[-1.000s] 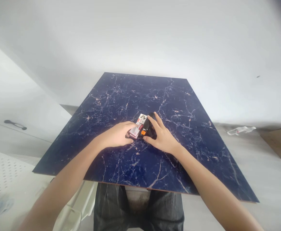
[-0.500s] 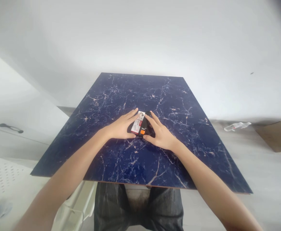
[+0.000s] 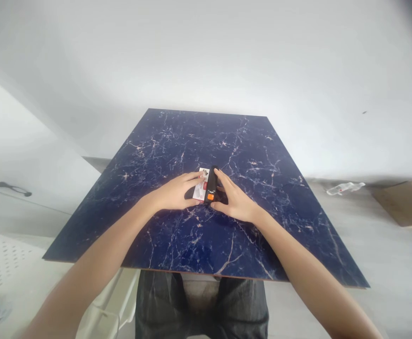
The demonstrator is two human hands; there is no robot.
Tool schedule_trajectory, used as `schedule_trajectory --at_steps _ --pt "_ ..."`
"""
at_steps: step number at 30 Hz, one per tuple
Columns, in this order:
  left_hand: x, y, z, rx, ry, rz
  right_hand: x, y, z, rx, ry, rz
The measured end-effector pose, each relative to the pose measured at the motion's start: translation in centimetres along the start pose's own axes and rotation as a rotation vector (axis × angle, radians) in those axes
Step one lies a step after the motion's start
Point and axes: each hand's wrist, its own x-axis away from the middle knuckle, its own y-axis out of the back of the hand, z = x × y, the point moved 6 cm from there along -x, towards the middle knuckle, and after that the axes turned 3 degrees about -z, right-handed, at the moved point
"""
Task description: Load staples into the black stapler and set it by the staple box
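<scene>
A small white-and-red printed box [image 3: 199, 192] lies on the dark blue marbled tabletop [image 3: 209, 141]. Right against its side is a slim black stapler-like object [image 3: 212, 182] with an orange patch at the near end. My left hand [image 3: 175, 192] is around the box, thumb at its near end and fingertips over its far part. From the other side, my right hand [image 3: 239, 201] holds the black object, its thumb at the near end and index finger at the far end. The two things stand side by side, lengthwise away from me.
A white wall rises behind the tabletop. To the right on the floor lie a clear plastic bottle [image 3: 345, 188] and a brown cardboard piece [image 3: 403, 202]. At left are a white door or panel with a dark handle [image 3: 14, 189] and a white perforated plastic surface [image 3: 4, 263].
The box and black object have straightened from a slant and now sit closer alongside each other. My left fingers have moved onto the box's top; my right index has shifted to the black object's far end.
</scene>
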Motion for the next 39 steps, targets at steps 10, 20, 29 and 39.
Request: schedule_trajectory --at_steps 10,20,29,39 --pt "0.1 -1.3 0.3 -0.109 0.006 -0.017 -0.1 -0.1 0.4 0.036 0.064 -0.024" --pt "0.7 -0.7 -0.4 -0.25 0.013 0.068 0.4 -0.4 1.4 0.064 -0.017 -0.067" --pt "0.3 -2.8 -1.1 -0.373 -0.026 0.008 0.3 -0.4 1.2 0.038 0.012 -0.081" --pt "-4.9 -5.0 -1.7 -0.454 0.006 -0.023 -0.3 2.6 -0.9 0.248 -0.087 -0.129"
